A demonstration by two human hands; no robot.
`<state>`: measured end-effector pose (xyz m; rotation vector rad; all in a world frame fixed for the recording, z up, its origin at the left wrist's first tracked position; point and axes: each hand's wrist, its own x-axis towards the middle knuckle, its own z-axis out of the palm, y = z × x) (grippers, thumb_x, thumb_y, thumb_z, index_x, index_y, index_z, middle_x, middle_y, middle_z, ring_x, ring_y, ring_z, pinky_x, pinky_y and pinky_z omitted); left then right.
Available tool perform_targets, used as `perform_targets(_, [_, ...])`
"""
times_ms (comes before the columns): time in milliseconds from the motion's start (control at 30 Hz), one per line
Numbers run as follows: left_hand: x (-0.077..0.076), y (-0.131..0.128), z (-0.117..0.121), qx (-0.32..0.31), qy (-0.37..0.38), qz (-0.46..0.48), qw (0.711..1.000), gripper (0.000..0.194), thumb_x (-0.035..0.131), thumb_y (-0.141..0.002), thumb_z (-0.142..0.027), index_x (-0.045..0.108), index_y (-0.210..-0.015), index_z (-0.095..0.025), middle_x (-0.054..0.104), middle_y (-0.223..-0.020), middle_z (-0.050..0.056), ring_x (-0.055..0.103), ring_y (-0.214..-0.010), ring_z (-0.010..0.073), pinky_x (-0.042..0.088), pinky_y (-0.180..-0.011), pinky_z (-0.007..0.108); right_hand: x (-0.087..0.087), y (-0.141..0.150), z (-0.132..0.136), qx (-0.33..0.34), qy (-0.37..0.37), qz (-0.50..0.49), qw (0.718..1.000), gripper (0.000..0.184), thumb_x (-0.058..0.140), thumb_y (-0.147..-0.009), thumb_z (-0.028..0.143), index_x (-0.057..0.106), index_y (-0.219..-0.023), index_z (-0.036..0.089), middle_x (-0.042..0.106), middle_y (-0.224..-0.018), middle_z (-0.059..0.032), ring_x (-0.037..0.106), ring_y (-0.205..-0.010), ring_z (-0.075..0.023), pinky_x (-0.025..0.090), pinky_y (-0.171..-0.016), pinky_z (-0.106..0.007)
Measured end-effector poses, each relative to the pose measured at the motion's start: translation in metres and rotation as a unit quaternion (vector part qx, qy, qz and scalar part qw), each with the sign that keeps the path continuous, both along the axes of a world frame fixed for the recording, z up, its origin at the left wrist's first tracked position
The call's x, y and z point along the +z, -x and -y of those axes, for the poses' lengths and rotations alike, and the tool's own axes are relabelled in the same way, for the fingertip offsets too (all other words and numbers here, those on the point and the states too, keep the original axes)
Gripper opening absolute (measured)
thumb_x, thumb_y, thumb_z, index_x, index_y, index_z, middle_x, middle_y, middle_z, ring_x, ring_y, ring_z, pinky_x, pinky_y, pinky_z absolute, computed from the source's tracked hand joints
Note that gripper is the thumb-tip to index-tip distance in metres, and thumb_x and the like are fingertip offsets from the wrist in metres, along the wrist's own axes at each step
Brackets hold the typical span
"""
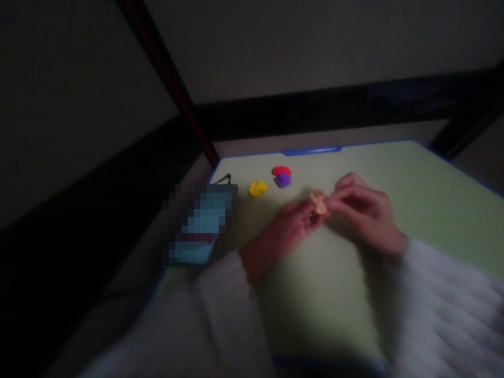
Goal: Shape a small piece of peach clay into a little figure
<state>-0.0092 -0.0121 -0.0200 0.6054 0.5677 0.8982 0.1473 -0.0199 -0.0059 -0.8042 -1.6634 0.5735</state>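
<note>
Between my hands, above the table, is a lump of peach-coloured modelling clay (318, 202) with an uneven, pinched shape. My left hand (293, 226) holds it from the left and below, fingers closed around its lower side. A thin pale line shows by those fingers; I cannot make out what it is. From the right, my right hand (360, 207) pinches the clay's edge between thumb and fingertips. Beyond my left hand lie a yellow clay lump (258, 189), a purple clay lump (283, 180) and a red clay lump (281, 170), the purple one touching the red.
The pale green table (425, 210) has a blue rim and a blue handle-like strip (313, 151) at its far edge. A blurred-out, light blue flat object (208, 220) lies at the left edge. Behind the table stand a wall and a dark band.
</note>
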Motion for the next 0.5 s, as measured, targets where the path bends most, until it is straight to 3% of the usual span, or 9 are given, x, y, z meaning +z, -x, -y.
perform_targets(133, [0.0000, 0.0011, 0.0000, -0.005, -0.020, 0.017, 1.000, 0.013, 0.058, -0.079, -0.013, 0.065, -0.090, -0.012, 0.064, -0.086, 0.004, 0.060, -0.080, 0.0085, 0.044, -0.081, 0.021, 0.0003, -0.0009, -0.0026, -0.011, 0.009, -0.029, 0.999, 0.003, 0.069, -0.074, 0.027, 0.071, -0.075, 0.024, 0.055, -0.072, -0.0019, 0.052, -0.068, -0.0150, 0.043, -0.059, -0.029])
perform_targets(500, [0.0029, -0.0013, 0.0002, 0.042, -0.047, 0.032, 0.997, 0.005, 0.064, -0.073, -0.010, 0.064, -0.078, -0.011, 0.063, -0.087, 0.005, 0.059, -0.082, 0.0089, 0.042, -0.088, 0.025, -0.0091, 0.0042, -0.0031, -0.026, 0.106, -0.101, 0.989, 0.014, 0.076, -0.066, 0.027, 0.074, -0.080, 0.026, 0.060, -0.072, -0.0008, 0.054, -0.065, -0.0127, 0.043, -0.056, -0.027])
